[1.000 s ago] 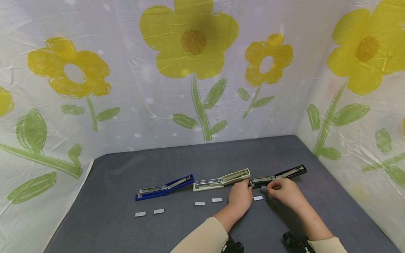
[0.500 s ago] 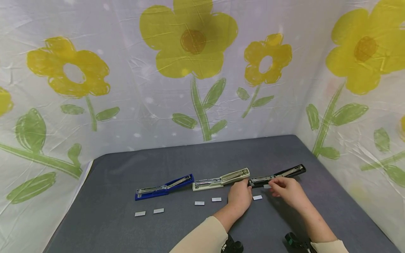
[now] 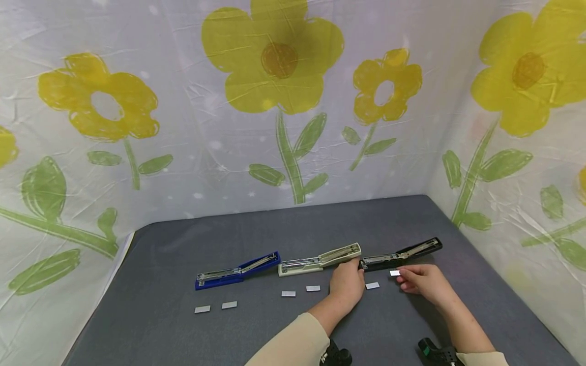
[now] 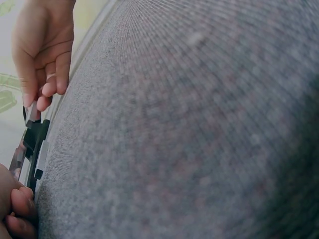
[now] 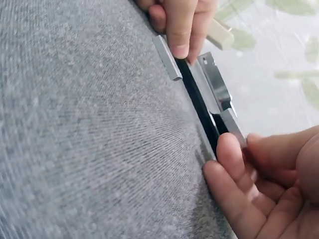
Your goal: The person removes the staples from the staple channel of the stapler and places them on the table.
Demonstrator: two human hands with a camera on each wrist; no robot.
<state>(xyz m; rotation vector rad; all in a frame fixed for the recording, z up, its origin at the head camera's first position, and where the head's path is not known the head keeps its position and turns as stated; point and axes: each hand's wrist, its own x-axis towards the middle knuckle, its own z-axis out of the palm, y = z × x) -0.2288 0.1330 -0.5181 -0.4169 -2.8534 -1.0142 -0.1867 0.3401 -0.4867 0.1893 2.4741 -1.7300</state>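
The black stapler (image 3: 421, 247) lies unfolded at the right of the row, its metal channel facing up. My left hand (image 3: 347, 282) holds its near left end, thumb and fingers about the black base (image 5: 197, 102) in the right wrist view. Between the thumb and fingertips of my right hand (image 3: 426, 284) is a short strip of staples (image 3: 394, 273), just in front of the stapler's hinge area. The right wrist view shows this pinched strip (image 5: 232, 125) close beside the channel. Another staple strip (image 3: 373, 285) lies on the table between my hands.
An unfolded cream stapler (image 3: 299, 266) and an unfolded blue stapler (image 3: 220, 278) stand to the left. Staple strips (image 3: 313, 288) lie in pairs before them. Dark wrist devices (image 3: 437, 352) sit at both sleeves. A flowered curtain (image 3: 220, 152) borders the grey table (image 3: 151, 335).
My right hand has drawn back to the right and slightly towards me from the black stapler, carrying the staple strip, which now shows more fully. The left hand has stayed in place.
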